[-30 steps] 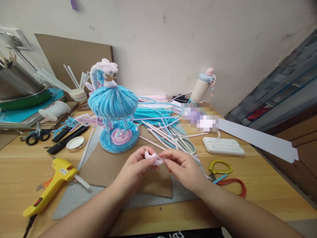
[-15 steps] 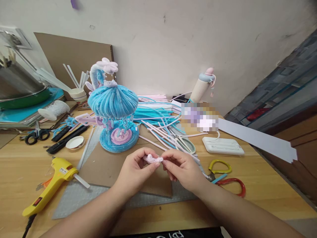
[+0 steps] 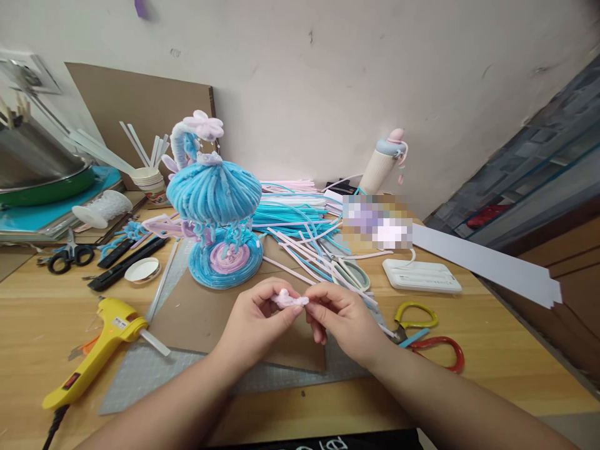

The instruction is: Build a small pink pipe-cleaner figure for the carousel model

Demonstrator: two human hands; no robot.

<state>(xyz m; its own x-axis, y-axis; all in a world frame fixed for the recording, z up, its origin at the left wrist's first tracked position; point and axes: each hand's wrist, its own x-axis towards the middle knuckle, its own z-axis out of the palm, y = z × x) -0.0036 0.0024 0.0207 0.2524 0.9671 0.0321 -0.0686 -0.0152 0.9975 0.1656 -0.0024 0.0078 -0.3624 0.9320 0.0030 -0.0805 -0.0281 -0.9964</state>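
Between my two hands is a small pale pink, fuzzy piece of bent pipe cleaner (image 3: 285,300). My left hand (image 3: 260,315) pinches its body between thumb and fingers. At its right end, the thumb and fingertips of my right hand (image 3: 340,315) are closed on the tip. Both hands are above a brown cardboard sheet (image 3: 201,319). Just behind them stands a blue pipe-cleaner lamp-like piece (image 3: 213,190) with a domed top, a pink flower above and a round blue-and-pink base. The underside of the small piece is hidden by my fingers.
A yellow hot glue gun (image 3: 98,344) lies at the left, near black scissors (image 3: 70,253) and a white spool (image 3: 102,209). Loose pipe cleaners (image 3: 295,215) spread behind. To the right are red-and-yellow-handled scissors (image 3: 438,350), a white power bank (image 3: 422,276) and a bottle (image 3: 379,165).
Both hands stay in nearly the same place with the pink piece. The fingers of my right hand have shifted slightly; the things on the table have not moved.
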